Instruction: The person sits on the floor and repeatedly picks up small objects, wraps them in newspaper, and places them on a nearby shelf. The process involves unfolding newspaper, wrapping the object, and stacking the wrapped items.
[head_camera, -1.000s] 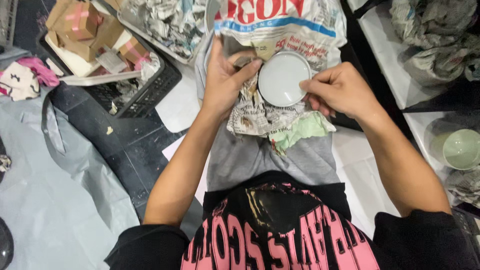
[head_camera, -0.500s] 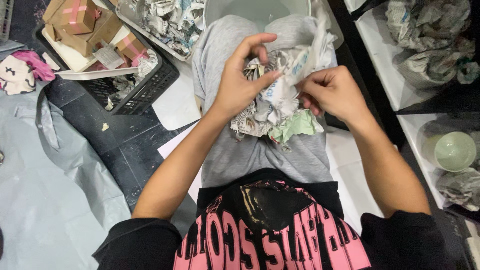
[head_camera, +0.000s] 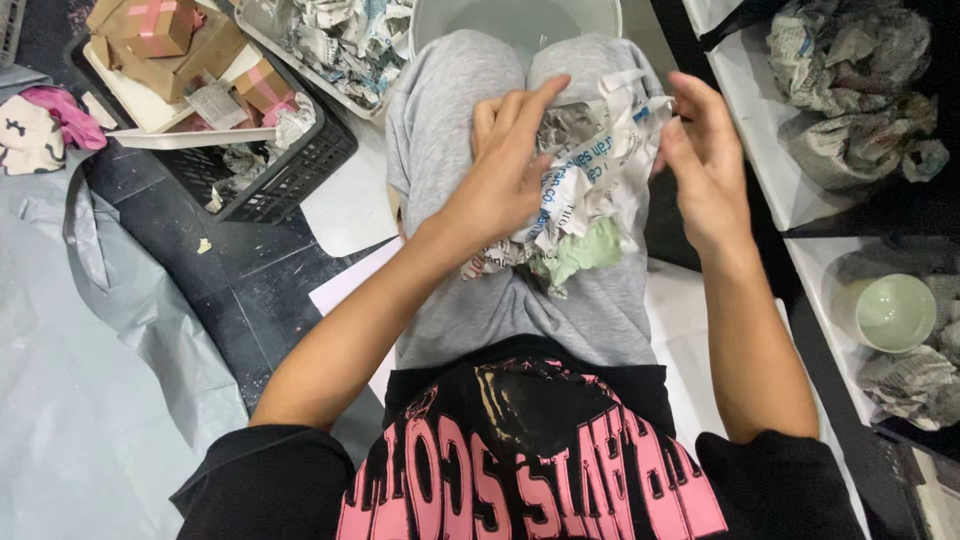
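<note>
The person sits with a crumpled newspaper bundle (head_camera: 585, 190) resting on the lap, over the knees of the grey trousers (head_camera: 450, 200). The left hand (head_camera: 505, 170) comes in from the lower left, forearm angled up across the thigh, wrist bent slightly, and lies over the left side of the bundle; its fingers (head_camera: 530, 105) stretch forward and press on the paper, the thumb hidden beneath, so the grip is clamped on the newspaper. The right hand (head_camera: 700, 160) reaches in from the lower right, forearm nearly straight up the frame, palm turned toward the bundle; its fingers are curled and spread, the tips touching the paper's right edge at the top, and whether that grip is truly closed on the paper cannot be told. A scrap of pale green paper (head_camera: 580, 255) pokes out under the newspaper, toward the body. Just beyond the knees stands a pale bucket (head_camera: 515, 20). To the left, on the dark floor (head_camera: 215, 280), a black plastic crate (head_camera: 290, 170) holds white trays, small brown boxes (head_camera: 150, 25) tied with pink ribbon and loose paper scraps. A grey plastic sheet (head_camera: 110, 330) covers the floor at the far left. To the right, white shelves (head_camera: 760, 150) carry more newspaper-wrapped lumps (head_camera: 850, 70) and a pale green cup (head_camera: 885, 312), well apart from both hands.
</note>
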